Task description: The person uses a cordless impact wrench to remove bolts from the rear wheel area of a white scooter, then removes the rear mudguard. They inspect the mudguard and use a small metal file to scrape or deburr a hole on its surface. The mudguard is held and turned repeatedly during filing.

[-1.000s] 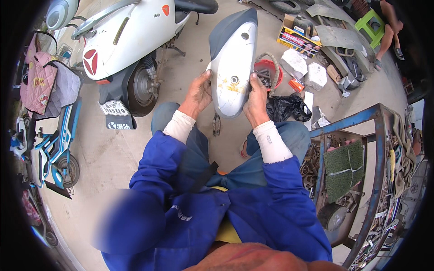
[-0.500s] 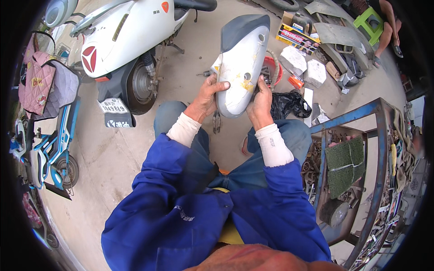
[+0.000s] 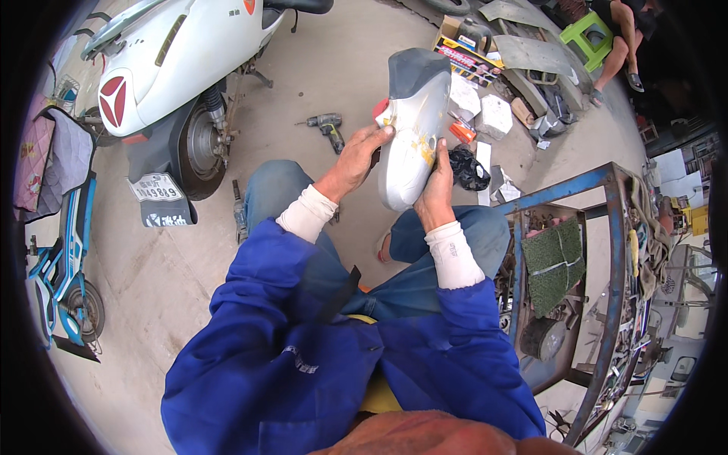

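Between my two hands I hold up a long rounded scooter body panel [image 3: 406, 163], silvery white with a dark grey upper end and yellowish scuffs on its face. My left hand [image 3: 355, 161] grips its left edge, thumb on the front surface and fingers behind. My right hand [image 3: 435, 189] clasps the right edge near the lower end, its fingers partly hidden behind the panel. A red piece [image 3: 381, 108] shows at the panel's left side. Beyond my left hand a cordless drill [image 3: 328, 130] lies on the floor.
A white scooter [image 3: 171, 61] stands at left, a blue-white one [image 3: 72, 296] farther left. On the right is a blue metal rack [image 3: 557, 186] with tools. Ahead are a cardboard box [image 3: 470, 57], a black plastic bag [image 3: 469, 168] and a seated person [image 3: 626, 38] by a green stool [image 3: 588, 45].
The panel has turned and tilted in my hands, so its face looks narrower and its red side piece shows. My view has shifted right, and the drill has come into sight.
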A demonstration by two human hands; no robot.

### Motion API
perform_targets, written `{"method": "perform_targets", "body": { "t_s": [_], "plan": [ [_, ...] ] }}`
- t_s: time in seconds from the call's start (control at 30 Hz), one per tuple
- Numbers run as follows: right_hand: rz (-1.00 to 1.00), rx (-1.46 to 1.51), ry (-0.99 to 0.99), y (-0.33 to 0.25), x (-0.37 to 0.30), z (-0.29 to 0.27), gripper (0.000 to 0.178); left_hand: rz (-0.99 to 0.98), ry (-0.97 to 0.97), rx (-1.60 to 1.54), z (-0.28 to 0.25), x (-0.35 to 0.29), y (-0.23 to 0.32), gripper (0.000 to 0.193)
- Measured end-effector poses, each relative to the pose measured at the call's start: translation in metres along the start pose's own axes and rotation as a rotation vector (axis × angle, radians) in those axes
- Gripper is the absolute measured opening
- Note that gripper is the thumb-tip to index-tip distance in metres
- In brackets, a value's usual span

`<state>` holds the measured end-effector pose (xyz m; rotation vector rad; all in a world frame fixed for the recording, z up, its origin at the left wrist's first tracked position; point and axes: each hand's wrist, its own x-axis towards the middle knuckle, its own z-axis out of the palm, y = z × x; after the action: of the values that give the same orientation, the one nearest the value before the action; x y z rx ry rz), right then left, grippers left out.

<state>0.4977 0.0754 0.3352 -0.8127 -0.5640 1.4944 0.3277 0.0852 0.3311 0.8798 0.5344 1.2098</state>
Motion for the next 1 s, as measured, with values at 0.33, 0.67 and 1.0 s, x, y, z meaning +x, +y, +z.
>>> {"method": "perform_targets", "body": {
  "t_s": [0.33,0.67,1.0],
  "plan": [
    [0.097,0.075,0.062,0.028,0.021,-0.033,0.054,-0.077,0.275,-0.095,0.010,0.017,-0.029,0.030],
    [-0.113,-0.053,0.144,0.032,0.049,-0.043,0.047,-0.084,0.323,0.108,-0.006,0.050,-0.047,0.051],
    [-0.294,-0.253,0.181,0.027,0.040,-0.042,0.045,-0.101,0.302,0.141,-0.009,0.048,-0.051,0.063]
  ]
}}
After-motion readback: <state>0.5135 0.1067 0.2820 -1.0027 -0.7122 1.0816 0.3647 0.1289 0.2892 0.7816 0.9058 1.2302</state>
